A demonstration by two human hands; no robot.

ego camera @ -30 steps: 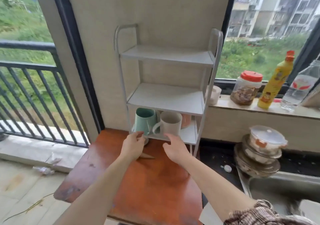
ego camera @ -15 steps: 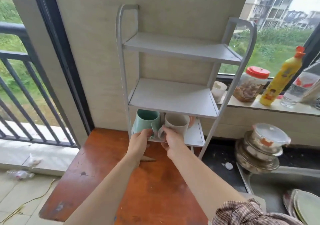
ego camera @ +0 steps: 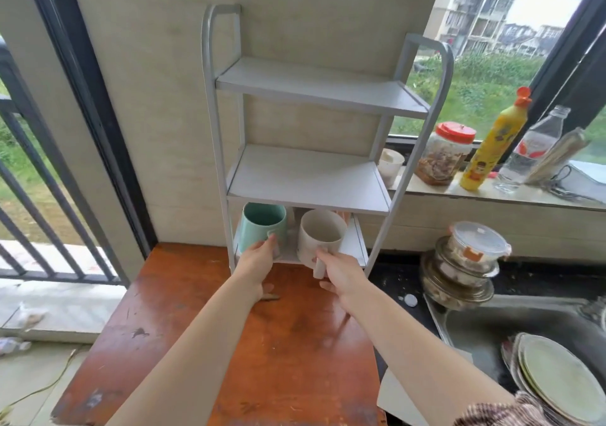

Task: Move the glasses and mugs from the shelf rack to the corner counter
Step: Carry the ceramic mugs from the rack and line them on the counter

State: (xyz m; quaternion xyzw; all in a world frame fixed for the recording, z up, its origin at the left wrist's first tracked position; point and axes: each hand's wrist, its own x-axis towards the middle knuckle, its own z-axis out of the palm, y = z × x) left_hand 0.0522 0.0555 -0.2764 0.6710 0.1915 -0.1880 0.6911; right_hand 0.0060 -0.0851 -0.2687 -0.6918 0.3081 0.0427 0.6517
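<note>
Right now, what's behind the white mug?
A pinkish thing peeks out behind the white mug. The mug and middle shelf hide the rest; I cannot tell what it is.

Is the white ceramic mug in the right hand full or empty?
Empty: the white ceramic mug, gripped by the right hand, tilts toward the camera, its interior bare.

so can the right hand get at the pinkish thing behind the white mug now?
Probably not. The right hand grips the white mug by its handle, and that mug blocks the pinkish thing at the back of the bottom shelf.
</note>
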